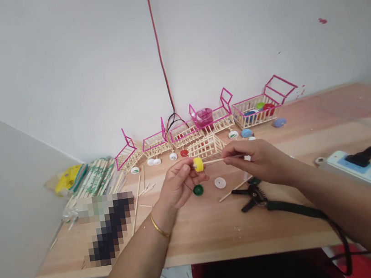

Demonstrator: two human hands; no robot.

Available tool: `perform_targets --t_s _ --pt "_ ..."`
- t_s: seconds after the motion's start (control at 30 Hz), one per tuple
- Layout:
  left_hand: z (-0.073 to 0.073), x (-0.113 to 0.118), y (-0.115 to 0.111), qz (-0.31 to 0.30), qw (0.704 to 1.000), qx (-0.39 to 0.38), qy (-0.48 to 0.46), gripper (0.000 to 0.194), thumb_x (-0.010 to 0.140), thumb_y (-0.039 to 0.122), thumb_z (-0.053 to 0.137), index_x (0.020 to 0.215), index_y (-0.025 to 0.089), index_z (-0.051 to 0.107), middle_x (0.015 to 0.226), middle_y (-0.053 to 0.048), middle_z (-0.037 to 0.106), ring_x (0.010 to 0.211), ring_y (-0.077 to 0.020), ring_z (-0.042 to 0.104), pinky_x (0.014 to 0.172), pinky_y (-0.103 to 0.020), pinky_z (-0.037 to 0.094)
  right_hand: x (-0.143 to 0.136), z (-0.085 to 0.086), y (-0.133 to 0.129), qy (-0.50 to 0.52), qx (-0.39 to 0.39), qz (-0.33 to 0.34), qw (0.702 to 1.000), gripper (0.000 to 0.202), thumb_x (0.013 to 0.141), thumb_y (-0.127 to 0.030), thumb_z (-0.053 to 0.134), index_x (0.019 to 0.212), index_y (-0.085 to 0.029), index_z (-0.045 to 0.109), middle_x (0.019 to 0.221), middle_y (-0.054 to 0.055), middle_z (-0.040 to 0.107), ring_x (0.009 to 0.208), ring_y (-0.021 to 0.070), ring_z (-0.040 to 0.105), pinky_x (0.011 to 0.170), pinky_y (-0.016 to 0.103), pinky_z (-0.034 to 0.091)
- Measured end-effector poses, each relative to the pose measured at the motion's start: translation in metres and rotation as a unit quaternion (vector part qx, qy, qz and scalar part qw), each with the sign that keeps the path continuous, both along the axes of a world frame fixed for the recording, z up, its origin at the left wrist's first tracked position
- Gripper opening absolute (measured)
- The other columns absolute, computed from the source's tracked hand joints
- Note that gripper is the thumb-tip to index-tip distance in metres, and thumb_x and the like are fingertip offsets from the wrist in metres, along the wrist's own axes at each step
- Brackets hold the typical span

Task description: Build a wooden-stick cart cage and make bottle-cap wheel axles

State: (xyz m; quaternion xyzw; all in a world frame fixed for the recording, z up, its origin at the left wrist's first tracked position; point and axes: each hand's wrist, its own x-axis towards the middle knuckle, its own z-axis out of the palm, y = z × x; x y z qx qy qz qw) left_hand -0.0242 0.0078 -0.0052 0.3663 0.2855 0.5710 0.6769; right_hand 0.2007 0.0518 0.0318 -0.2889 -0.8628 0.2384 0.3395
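My left hand pinches a yellow bottle cap between thumb and fingers. A thin wooden stick runs from the cap to my right hand, whose fingers are closed on its other end. Whether the stick goes through the cap I cannot tell. Below the hands, a green cap and a white cap lie on the table. Just behind them is a small slatted frame of sticks. Another loose stick lies under my right hand.
Small stick carts with magenta rims line the wall, one with a magenta cup. Black-handled pliers lie front right, near a power strip. Bagged sticks and a blurred-out dark object are left.
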Motion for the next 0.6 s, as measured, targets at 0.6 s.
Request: perform_targets --t_s 0.6 --pt "-0.0003 -0.0012 0.0013 0.005 1.000 -0.024 0.011 0.028 0.068 0.027 0.078 0.089 0.014 0.065 0.075 -0.003 0.068 0.063 -0.0129 0.064 0.063 -0.028 0.053 -0.0011 -0.0036 -0.0025 -0.017 0.003 -0.010 1.000 0.014 0.087 -0.029 0.054 0.092 -0.019 0.062 0.078 0.003 0.065 0.066 0.0136 0.056 0.060 0.025 0.043"
